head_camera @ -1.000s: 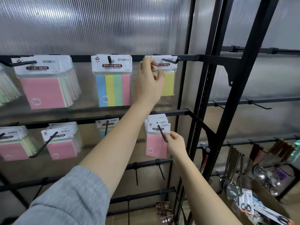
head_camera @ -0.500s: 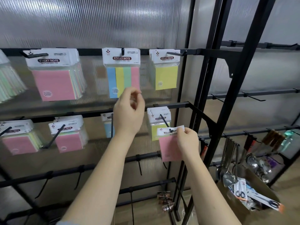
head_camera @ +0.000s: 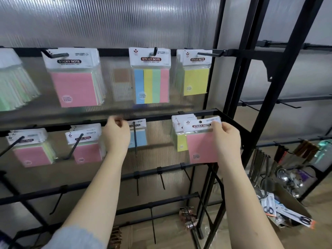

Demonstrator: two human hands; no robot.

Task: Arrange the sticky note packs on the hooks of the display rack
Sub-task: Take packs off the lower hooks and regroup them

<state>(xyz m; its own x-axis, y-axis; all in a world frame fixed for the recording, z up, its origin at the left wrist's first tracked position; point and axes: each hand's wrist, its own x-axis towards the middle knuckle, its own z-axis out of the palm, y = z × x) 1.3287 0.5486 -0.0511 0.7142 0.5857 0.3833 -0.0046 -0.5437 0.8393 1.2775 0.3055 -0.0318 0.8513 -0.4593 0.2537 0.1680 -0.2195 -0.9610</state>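
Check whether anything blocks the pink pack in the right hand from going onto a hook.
Nothing visible blocks it. The right hand holds the pink pack in front of the yellow pack on the second row; that hook itself is hidden behind it.
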